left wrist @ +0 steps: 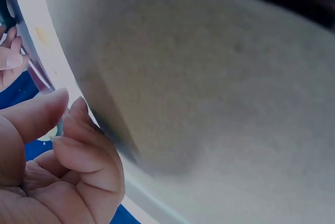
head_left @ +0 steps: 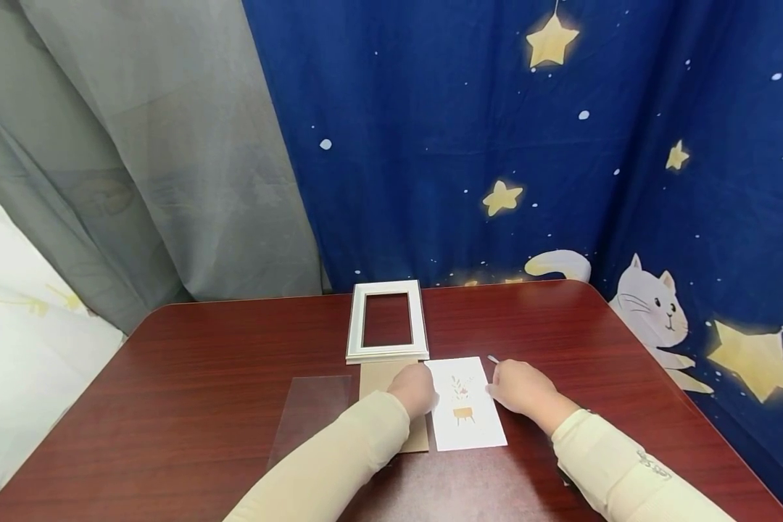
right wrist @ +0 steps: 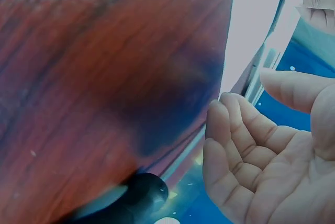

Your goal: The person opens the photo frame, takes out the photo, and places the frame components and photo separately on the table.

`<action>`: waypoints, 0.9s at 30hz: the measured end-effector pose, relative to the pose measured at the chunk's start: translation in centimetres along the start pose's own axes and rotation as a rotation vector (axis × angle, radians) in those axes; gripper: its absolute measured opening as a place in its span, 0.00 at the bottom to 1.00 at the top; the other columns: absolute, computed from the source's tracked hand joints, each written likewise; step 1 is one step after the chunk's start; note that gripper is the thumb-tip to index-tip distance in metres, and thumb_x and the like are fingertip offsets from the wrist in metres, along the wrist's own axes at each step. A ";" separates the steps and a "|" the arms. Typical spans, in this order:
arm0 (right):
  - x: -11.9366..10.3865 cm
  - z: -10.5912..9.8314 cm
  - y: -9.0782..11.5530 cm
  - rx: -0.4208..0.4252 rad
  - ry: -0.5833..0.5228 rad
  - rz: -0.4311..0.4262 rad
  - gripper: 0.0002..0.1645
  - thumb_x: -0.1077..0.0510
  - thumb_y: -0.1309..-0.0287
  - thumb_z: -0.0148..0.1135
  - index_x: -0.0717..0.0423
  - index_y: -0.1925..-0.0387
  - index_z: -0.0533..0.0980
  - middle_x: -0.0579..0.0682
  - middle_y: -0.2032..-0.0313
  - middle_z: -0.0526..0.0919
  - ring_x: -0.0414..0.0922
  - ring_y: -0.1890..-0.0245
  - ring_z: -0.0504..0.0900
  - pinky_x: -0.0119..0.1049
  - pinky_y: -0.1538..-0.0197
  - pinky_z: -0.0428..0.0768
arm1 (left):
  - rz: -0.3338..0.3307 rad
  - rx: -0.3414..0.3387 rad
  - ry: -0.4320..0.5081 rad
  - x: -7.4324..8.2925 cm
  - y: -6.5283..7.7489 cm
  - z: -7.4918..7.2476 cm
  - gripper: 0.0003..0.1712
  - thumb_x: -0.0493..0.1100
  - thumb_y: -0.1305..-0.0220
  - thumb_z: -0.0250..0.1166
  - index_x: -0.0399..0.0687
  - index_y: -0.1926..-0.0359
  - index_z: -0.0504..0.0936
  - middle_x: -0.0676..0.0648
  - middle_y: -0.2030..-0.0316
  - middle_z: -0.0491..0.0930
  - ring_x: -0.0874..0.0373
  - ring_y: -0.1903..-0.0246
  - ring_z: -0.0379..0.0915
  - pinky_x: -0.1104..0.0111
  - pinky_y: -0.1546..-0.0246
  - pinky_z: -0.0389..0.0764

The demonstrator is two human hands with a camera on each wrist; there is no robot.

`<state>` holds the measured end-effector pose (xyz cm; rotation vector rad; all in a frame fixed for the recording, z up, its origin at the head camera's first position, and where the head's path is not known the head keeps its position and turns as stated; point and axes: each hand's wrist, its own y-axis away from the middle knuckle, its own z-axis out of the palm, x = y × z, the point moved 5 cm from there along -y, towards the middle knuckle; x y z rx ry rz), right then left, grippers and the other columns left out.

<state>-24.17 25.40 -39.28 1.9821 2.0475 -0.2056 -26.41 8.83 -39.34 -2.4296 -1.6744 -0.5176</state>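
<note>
A white card (head_left: 466,435) printed with a potted plant lies flat between the two hands. At its left edge my left hand (head_left: 415,389), its thumb (left wrist: 49,110) and forefinger close together, pinches the card. On the opposite edge, the fingertips of my right hand (head_left: 522,386) touch the card; the right wrist view shows the thumb (right wrist: 285,89) held away from the loosely bent fingers. Under my left hand and forearm, partly hidden, is a brown board (head_left: 373,375). A clear sheet (head_left: 313,406) lies left of the board, its lower part behind the sleeve.
An empty white picture frame (head_left: 355,319) lies behind the board, near the far edge of the reddish-brown table (head_left: 235,362). A slim pale tip (head_left: 492,359) pokes out beyond my right hand. The right wrist view shows a black rounded end (right wrist: 152,188). Curtains (head_left: 431,145) hang behind.
</note>
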 end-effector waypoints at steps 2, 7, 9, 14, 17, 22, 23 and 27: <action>-0.1 -0.3 0.0 0.013 0.002 -0.007 0.11 0.54 0.42 0.62 0.52 0.77 0.74 0.44 0.78 0.76 0.43 0.76 0.73 0.42 0.69 0.73 | -0.015 0.008 0.046 -0.2 0.0 -0.2 0.12 0.34 0.46 0.64 0.39 0.82 0.74 0.45 0.80 0.74 0.55 0.80 0.65 0.66 0.75 0.73; -0.4 -0.7 -0.2 0.048 0.007 -0.012 0.10 0.54 0.42 0.61 0.52 0.76 0.74 0.45 0.78 0.75 0.44 0.76 0.73 0.42 0.69 0.73 | -0.014 0.034 0.115 -0.6 0.3 -0.8 0.14 0.35 0.43 0.63 0.41 0.84 0.72 0.47 0.84 0.70 0.56 0.83 0.62 0.66 0.79 0.68; -0.6 -0.9 -0.3 0.069 0.007 -0.017 0.09 0.54 0.42 0.62 0.54 0.74 0.75 0.46 0.77 0.77 0.44 0.75 0.73 0.43 0.68 0.74 | 0.004 0.055 0.109 -0.7 0.4 -1.2 0.14 0.35 0.43 0.62 0.42 0.84 0.71 0.48 0.84 0.69 0.56 0.82 0.62 0.66 0.78 0.69; -1.1 -1.5 -0.5 0.135 0.001 -0.039 0.10 0.54 0.43 0.64 0.58 0.64 0.78 0.50 0.70 0.80 0.45 0.71 0.75 0.45 0.65 0.76 | 0.041 0.118 0.101 -1.5 0.5 -2.3 0.15 0.37 0.41 0.61 0.43 0.83 0.70 0.49 0.84 0.68 0.57 0.82 0.61 0.65 0.77 0.70; -1.3 -1.7 -0.4 0.183 -0.007 -0.056 0.12 0.54 0.43 0.64 0.59 0.62 0.79 0.49 0.71 0.78 0.45 0.72 0.73 0.44 0.66 0.75 | 0.039 0.146 0.088 -2.2 0.3 -3.0 0.13 0.38 0.40 0.61 0.42 0.81 0.72 0.48 0.82 0.70 0.57 0.79 0.63 0.63 0.75 0.73; -1.4 -2.1 0.0 0.267 -0.012 -0.106 0.14 0.54 0.42 0.64 0.59 0.59 0.79 0.51 0.67 0.80 0.48 0.68 0.78 0.47 0.62 0.78 | 0.024 0.182 0.045 -3.5 0.6 -3.9 0.10 0.39 0.40 0.63 0.41 0.75 0.75 0.46 0.75 0.73 0.55 0.73 0.70 0.60 0.69 0.76; -1.5 -2.1 0.0 0.279 -0.012 -0.117 0.15 0.53 0.42 0.64 0.60 0.58 0.79 0.53 0.64 0.81 0.50 0.65 0.80 0.49 0.59 0.79 | 0.029 0.193 0.035 -3.7 0.8 -4.1 0.09 0.39 0.40 0.64 0.40 0.74 0.76 0.46 0.74 0.74 0.54 0.72 0.71 0.60 0.68 0.77; -1.9 -2.2 0.3 0.291 -0.015 -0.149 0.21 0.52 0.40 0.63 0.62 0.50 0.78 0.59 0.51 0.81 0.57 0.49 0.79 0.54 0.47 0.76 | 0.055 0.218 0.009 -4.7 1.8 -5.0 0.09 0.40 0.41 0.65 0.37 0.65 0.79 0.44 0.69 0.75 0.52 0.68 0.75 0.60 0.65 0.78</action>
